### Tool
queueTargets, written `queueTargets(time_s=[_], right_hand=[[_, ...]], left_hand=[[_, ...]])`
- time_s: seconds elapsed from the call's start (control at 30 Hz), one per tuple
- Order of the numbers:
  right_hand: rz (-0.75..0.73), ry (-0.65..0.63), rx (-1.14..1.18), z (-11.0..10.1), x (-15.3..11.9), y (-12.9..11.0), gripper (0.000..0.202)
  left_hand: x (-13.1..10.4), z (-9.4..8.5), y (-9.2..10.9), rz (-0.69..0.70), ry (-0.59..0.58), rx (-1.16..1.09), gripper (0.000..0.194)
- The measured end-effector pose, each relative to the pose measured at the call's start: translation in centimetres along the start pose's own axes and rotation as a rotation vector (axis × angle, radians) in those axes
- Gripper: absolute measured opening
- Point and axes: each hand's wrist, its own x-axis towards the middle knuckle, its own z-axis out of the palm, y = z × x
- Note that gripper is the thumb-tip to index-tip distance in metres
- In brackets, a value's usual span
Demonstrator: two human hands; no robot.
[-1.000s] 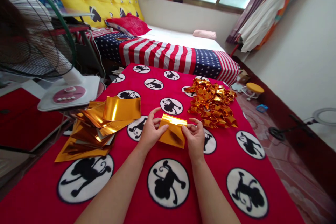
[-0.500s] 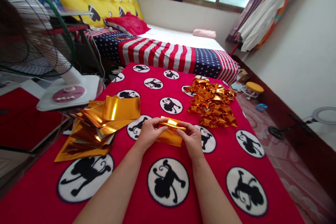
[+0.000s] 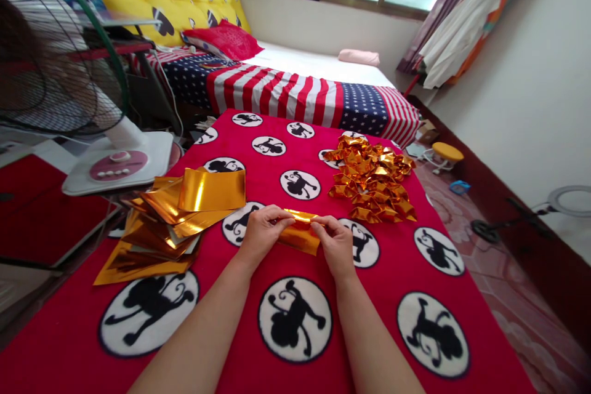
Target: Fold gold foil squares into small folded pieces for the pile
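A gold foil sheet is pinched between my two hands over the red cloth, its far edge rolled or folded over. My left hand grips the left end of that fold with thumb and fingers. At the right end, my right hand holds it the same way. Left of my hands lies a loose stack of flat gold foil sheets. Folded gold foil pieces are heaped beyond my right hand.
The red cloth with monkey prints covers the table. A fan base stands at the left edge, near a person in a striped top. Behind is a bed; a yellow stool is on the floor at right.
The folded far edge of the foil sheet looks narrower, and my thumbs and fingers have shifted slightly along it. The view has moved very slightly.
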Motion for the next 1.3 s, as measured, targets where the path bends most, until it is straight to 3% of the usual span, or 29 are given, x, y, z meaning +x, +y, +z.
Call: queueTargets(time_s=[0.27,0.5,0.87,1.1,1.3], right_hand=[[0.053,0.002,0.100,0.25,-0.27,-0.13,0.018],[-0.119,0.097,0.003,0.12,0.05,-0.44,0.006],[0.098,0.149,0.219,0.02,-0.02,-0.53,0.018],[0.115,0.177,0.258,0.03,-0.05,-0.66,0.022],[0.114,0.187,0.264,0.16,0.10,-0.60,0.027]], left_hand=[[-0.24,0.37,0.23,-0.011,0.046,-0.021,0.007],[-0.12,0.40,0.27,0.008,0.065,-0.044,0.010],[-0.17,0.29,0.46,-0.112,0.071,-0.046,0.009],[-0.30,0.82,0.00,-0.246,0.079,-0.222,0.021],[-0.38,0.76,-0.38,-0.274,0.070,-0.206,0.026]])
